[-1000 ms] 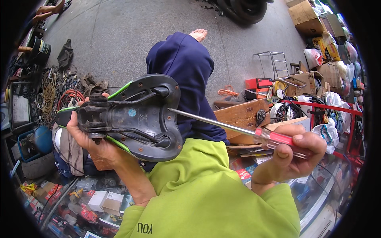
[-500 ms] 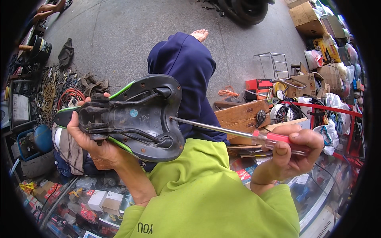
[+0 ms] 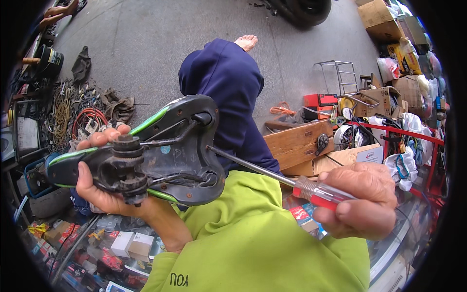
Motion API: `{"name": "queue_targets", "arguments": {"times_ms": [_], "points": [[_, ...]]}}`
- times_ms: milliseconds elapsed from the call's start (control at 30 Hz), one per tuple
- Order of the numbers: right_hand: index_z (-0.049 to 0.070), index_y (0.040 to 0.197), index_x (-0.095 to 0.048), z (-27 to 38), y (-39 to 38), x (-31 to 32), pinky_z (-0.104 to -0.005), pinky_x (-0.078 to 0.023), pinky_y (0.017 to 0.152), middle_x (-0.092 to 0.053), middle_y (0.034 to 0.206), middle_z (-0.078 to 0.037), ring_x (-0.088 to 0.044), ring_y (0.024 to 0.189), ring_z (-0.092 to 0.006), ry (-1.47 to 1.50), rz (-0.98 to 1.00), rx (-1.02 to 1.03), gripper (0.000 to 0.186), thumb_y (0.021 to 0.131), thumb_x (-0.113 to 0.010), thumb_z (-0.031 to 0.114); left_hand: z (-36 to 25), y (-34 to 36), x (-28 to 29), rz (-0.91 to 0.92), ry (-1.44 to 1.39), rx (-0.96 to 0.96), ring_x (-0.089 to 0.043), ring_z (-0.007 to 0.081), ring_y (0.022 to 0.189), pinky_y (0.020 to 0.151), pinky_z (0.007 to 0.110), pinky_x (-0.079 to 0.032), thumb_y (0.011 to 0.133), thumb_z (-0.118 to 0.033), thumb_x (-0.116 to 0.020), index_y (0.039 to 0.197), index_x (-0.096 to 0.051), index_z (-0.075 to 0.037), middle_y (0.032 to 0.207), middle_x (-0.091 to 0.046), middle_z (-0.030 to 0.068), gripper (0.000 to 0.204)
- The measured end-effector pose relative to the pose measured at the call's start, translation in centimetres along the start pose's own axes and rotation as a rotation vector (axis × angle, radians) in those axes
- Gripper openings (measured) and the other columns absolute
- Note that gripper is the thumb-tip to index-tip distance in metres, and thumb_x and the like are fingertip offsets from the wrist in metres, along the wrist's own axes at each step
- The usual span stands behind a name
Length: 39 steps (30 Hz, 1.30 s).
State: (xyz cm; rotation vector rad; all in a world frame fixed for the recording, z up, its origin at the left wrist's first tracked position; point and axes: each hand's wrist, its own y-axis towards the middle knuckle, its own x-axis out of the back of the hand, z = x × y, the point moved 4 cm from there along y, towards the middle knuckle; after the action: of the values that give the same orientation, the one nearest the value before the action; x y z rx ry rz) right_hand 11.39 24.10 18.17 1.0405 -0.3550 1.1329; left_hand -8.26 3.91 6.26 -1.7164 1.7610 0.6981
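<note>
A black bicycle saddle (image 3: 194, 141) with green edging lies upside down over my lap, its rails, clamp and several rusty screws showing. My left hand (image 3: 104, 187) grips it from below near the narrow nose, thumb beside the seat clamp (image 3: 130, 169) and fingertips on the far side. In my right hand (image 3: 367, 199), a screwdriver (image 3: 262, 170) with a clear and red handle is held by thumb and fingers. Its long shaft points left, and the tip meets a screw at the middle of the saddle's wide rear edge.
A wooden box (image 3: 299, 145) and a red toolbox (image 3: 321, 103) stand to the right, near a red metal frame (image 3: 404, 134). Coiled cables (image 3: 61, 112) lie at left. Small boxes (image 3: 131, 245) crowd the glass case behind me. A dark tire (image 3: 309, 10) sits far ahead.
The saddle has tilted, showing more of its clamp, and its nose has shifted left. My right hand has turned around the handle and come lower; the screwdriver slants more steeply, tip still at the rear edge.
</note>
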Motion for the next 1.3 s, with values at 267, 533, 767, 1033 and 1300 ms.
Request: {"name": "queue_targets", "arguments": {"times_ms": [267, 533, 767, 1033, 1300], "points": [[-0.007, 0.099, -0.054, -1.8, 0.0, 0.5, -0.0271, -0.044, 0.047, -0.057, 0.075, -0.011, -0.057, 0.052, -0.0179, -0.163, 0.018, -0.131, 0.060, 0.081, -0.081, 0.044, -0.1, 0.4, 0.5, 0.047, -0.067, 0.090, -0.064, 0.0325, 0.094, 0.103, 0.054, -0.045, 0.092, -0.037, -0.048, 0.111, -0.057, 0.000, 0.098, -0.063, 0.0187, 0.042], [0.009, 0.119, -0.048, -1.7, 2.9, 0.1, -0.0316, -0.047, 0.052, -0.066, 0.071, -0.011, -0.061, 0.053, -0.0184, 0.030, 0.258, -0.071, 0.048, 0.088, -0.076, 0.032, -0.4, 0.6, 2.2, 0.285, -0.060, 0.130, -0.063, 0.0370, 0.099, 0.102, 0.057, -0.043, 0.093, -0.044, -0.040, 0.111, -0.058, 0.000, 0.098, -0.066, 0.0204, 0.050], [0.013, 0.089, -0.042, -0.8, 3.1, -3.8, -0.0338, -0.052, 0.051, -0.050, 0.072, -0.005, -0.050, 0.059, -0.0174, 0.692, -0.477, -0.201, 0.034, 0.104, -0.043, 0.043, 0.9, -0.1, 2.4, -0.027, -0.055, 0.140, -0.063, 0.0314, 0.089, 0.098, 0.051, -0.045, 0.091, -0.043, -0.046, 0.101, -0.061, -0.003, 0.092, -0.066, 0.0145, 0.044], [0.008, 0.081, -0.048, -2.6, 6.9, -5.4, -0.0314, -0.042, 0.036, -0.051, 0.057, -0.006, -0.043, 0.040, -0.0172, 1.433, 0.059, 0.174, 0.029, 0.100, -0.043, 0.029, 1.3, 0.5, 3.7, -0.165, -0.144, 0.214, -0.063, 0.0327, 0.090, 0.098, 0.052, -0.047, 0.091, -0.042, -0.049, 0.099, -0.062, -0.003, 0.091, -0.064, 0.0141, 0.042], [0.009, 0.076, -0.047, -1.3, 7.1, -6.0, -0.0298, -0.040, 0.040, -0.047, 0.058, -0.004, -0.041, 0.043, -0.0140, 1.240, -0.225, -0.080, 0.039, 0.105, -0.034, 0.034, 1.7, 0.2, 4.1, -0.043, -0.272, 0.265, -0.063, 0.0319, 0.091, 0.098, 0.053, -0.045, 0.092, -0.042, -0.047, 0.100, -0.064, -0.005, 0.089, -0.065, 0.0139, 0.041]]}}
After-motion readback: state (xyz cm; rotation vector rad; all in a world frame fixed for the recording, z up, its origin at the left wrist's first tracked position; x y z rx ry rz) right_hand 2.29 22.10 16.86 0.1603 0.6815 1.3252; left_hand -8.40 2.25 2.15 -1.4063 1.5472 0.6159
